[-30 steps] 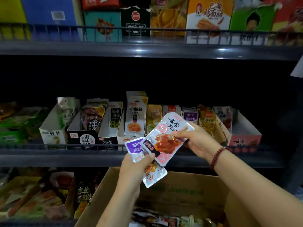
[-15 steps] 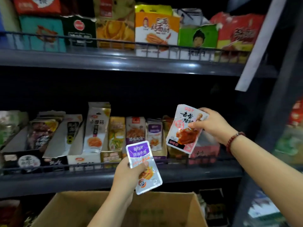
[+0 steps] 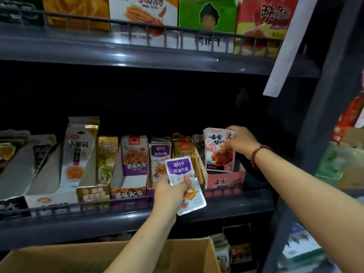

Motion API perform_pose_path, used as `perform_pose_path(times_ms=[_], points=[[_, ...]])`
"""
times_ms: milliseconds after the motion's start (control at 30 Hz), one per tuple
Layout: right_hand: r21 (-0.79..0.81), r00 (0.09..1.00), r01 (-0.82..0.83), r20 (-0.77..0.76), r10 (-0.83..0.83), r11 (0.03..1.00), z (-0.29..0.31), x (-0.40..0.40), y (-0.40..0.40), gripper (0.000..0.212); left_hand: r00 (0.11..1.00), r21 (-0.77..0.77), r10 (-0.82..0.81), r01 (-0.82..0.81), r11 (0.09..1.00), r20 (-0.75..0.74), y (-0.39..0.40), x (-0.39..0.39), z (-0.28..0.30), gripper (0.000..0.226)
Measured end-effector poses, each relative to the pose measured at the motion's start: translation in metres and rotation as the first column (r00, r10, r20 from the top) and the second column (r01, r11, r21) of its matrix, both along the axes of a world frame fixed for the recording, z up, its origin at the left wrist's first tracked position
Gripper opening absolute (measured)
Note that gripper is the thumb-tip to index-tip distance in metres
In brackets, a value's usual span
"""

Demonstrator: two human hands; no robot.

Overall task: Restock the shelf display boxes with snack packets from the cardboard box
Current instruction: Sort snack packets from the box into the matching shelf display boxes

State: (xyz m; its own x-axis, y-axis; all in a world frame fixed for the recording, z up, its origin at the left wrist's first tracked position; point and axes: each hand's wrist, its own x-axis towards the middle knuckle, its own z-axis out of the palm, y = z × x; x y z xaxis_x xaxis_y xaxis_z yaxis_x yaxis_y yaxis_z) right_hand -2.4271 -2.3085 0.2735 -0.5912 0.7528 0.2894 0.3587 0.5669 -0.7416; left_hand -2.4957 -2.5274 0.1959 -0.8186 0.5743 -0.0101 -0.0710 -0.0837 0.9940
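I have my right hand (image 3: pixel 239 143) stretched out to the far right end of the middle shelf (image 3: pixel 126 217), fingers pinched on the upper right edge of a white and red packet (image 3: pixel 217 152) printed with a piece of glazed meat. The packet stands upright with its lower edge inside the pink display box (image 3: pixel 226 181) at the end of the row, in front of other packets there that I can barely make out. A dark red bead bracelet (image 3: pixel 258 155) sits on that wrist.

My left hand (image 3: pixel 170 191) is lower and nearer to me, in front of the shelf's wire rail, its thumb and fingers clamped round the middle of a purple and white packet (image 3: pixel 185 185) of small fish. That packet tilts a little to the left and is held free in the air, just before the narrow box (image 3: pixel 159 160) of matching purple packets. Next to it on the right stands a box of gold packets (image 3: pixel 183 147), and on the left a purple box of squid strips (image 3: pixel 134 154).

Further left along the row are a gold box (image 3: pixel 106 158) and a tall white box (image 3: pixel 78 152) with an orange snack printed on it.

The cardboard box (image 3: pixel 65 257) is at the bottom of my view, below the shelf and under my left forearm; its inside is too dark for me to tell what it holds. On the upper shelf (image 3: pixel 137 54) stand bigger cartons, among them a green one (image 3: pixel 207 14) and a red one (image 3: pixel 262 18).
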Motion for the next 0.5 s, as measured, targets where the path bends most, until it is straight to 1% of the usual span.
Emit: perform_pose_path(times_ms=[133, 233, 300, 367, 433, 500], points=[[-0.159, 0.999, -0.025, -0.042, 0.019, 0.987, -0.027, -0.019, 0.019, 0.041, 1.0, -0.002, -0.013, 0.013, 1.0, -0.01, 0.005, -0.004, -0.006, 0.017], [-0.352, 0.989, -0.127, -0.119, 0.09, 0.927, -0.035, -0.03, 0.027, 0.038, 1.0, 0.004, -0.011, 0.011, 1.0, -0.026, 0.005, -0.007, -0.01, 0.019], [-0.446, 0.98, -0.166, -0.177, 0.096, 0.879, -0.035, -0.035, 0.031, 0.041, 0.999, 0.003, -0.01, 0.01, 1.0, -0.038, 0.005, -0.01, -0.012, 0.019], [-0.486, 0.979, -0.172, -0.18, 0.095, 0.857, -0.038, -0.041, 0.035, 0.041, 0.999, 0.006, -0.018, 0.018, 1.0, -0.039, 0.006, -0.011, -0.013, 0.019], [-0.459, 0.98, -0.151, -0.182, 0.074, 0.876, -0.042, -0.048, 0.037, 0.039, 0.999, 0.016, -0.026, 0.026, 1.0, -0.025, 0.008, -0.011, -0.014, 0.02], [-0.421, 0.975, -0.124, -0.22, 0.031, 0.899, -0.047, -0.055, 0.039, 0.041, 0.999, 0.023, -0.038, 0.038, 0.999, -0.015, 0.01, -0.01, -0.014, 0.019]])
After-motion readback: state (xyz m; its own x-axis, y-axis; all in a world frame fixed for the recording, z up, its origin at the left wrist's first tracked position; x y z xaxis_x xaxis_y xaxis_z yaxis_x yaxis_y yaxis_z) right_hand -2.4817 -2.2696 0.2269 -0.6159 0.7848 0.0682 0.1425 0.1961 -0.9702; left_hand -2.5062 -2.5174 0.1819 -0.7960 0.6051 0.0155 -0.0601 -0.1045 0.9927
